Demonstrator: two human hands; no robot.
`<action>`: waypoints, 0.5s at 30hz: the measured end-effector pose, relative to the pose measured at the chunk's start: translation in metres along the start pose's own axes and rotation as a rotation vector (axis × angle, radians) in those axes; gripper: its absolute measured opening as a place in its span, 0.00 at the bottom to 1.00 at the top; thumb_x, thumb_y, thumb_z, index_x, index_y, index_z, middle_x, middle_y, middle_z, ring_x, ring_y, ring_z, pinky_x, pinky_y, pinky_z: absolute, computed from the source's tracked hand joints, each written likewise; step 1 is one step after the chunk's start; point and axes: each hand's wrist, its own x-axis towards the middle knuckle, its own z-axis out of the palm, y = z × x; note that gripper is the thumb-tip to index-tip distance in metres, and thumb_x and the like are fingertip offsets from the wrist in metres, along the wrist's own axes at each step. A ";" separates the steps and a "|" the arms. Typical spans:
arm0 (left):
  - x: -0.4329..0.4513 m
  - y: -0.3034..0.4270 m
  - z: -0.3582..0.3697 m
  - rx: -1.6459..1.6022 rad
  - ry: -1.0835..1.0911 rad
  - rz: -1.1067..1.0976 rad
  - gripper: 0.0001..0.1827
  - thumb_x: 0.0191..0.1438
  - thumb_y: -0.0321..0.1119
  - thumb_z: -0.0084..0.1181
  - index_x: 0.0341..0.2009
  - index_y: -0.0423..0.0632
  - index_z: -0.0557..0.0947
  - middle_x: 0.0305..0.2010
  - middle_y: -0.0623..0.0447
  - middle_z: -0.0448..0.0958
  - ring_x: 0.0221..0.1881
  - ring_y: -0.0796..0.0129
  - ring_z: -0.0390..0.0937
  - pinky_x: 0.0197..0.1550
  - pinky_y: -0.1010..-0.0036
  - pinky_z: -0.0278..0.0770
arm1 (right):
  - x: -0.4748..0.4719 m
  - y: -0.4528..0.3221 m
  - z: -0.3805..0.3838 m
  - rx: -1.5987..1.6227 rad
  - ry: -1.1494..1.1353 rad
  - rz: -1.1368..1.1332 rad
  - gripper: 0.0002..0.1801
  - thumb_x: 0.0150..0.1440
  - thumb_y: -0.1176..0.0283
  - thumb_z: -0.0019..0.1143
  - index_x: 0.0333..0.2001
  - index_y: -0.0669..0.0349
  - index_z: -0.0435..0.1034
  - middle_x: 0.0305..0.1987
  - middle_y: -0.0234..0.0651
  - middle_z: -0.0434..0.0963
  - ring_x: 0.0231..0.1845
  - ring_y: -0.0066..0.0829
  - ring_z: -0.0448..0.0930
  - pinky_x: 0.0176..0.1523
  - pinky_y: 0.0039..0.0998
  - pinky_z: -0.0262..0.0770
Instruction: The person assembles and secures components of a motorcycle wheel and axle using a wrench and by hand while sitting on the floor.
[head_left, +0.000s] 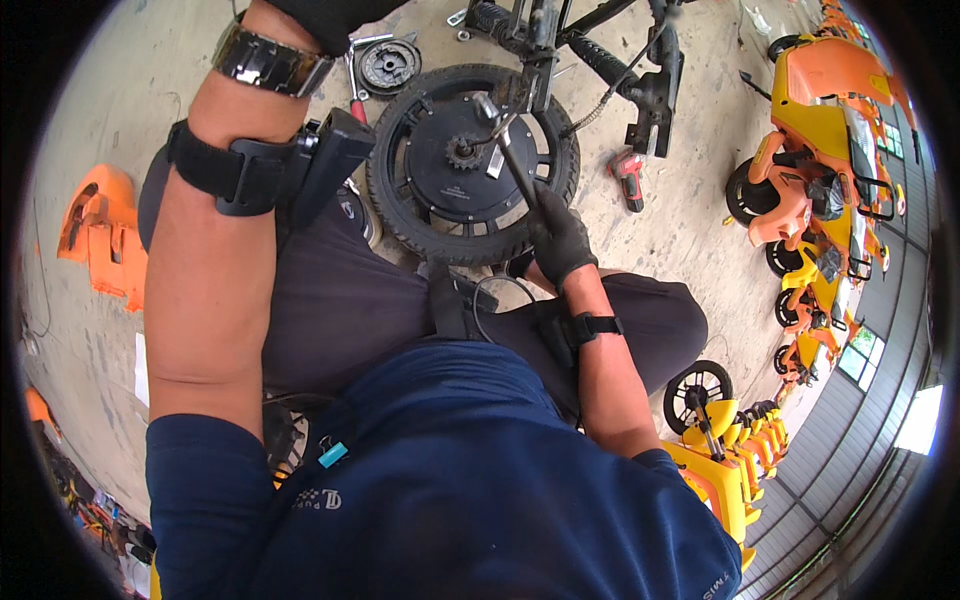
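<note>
My right hand (559, 240), in a black glove, is closed around the handle of a metal-headed hand tool (516, 161), perhaps a hammer. Its head lies over a wheel with a black hub motor (442, 184) and a toothed sprocket (463, 151). Black rubber forms the tire (397, 217); the wheel lies flat on the floor before me. Above its upper right side stands a black metal vehicle frame (540, 56) with springs. My left hand (330, 19), also in a black glove, is at the top edge, partly cut off; its fingers and anything in them are hidden.
A round metal hub part (388, 66) and a red-handled tool (357, 109) lie beyond the wheel. A red and black cordless power tool (627, 180) is on the floor at right. Orange body panels (112, 247) lie left; yellow and orange scooters (814, 150) line the right side.
</note>
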 end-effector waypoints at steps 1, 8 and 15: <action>-0.003 0.007 0.002 -0.073 -0.013 -0.006 0.13 0.51 0.38 0.59 0.28 0.40 0.82 0.21 0.57 0.76 0.23 0.78 0.69 0.27 0.80 0.68 | -0.001 -0.006 -0.005 0.059 0.008 0.077 0.25 0.56 0.75 0.50 0.59 0.56 0.63 0.49 0.49 0.75 0.54 0.48 0.75 0.54 0.38 0.70; -0.001 -0.004 0.003 -0.052 0.036 0.059 0.13 0.51 0.39 0.59 0.29 0.40 0.82 0.21 0.56 0.76 0.24 0.78 0.71 0.29 0.79 0.69 | 0.005 -0.014 -0.006 -0.073 -0.043 0.039 0.23 0.57 0.72 0.49 0.57 0.58 0.64 0.53 0.50 0.73 0.57 0.48 0.72 0.58 0.38 0.69; -0.001 0.000 -0.002 0.011 -0.013 -0.037 0.12 0.51 0.37 0.59 0.28 0.40 0.82 0.20 0.56 0.76 0.23 0.78 0.70 0.28 0.79 0.68 | 0.008 -0.031 -0.016 -0.062 -0.152 0.317 0.23 0.56 0.71 0.51 0.57 0.55 0.65 0.47 0.53 0.75 0.51 0.54 0.74 0.51 0.42 0.71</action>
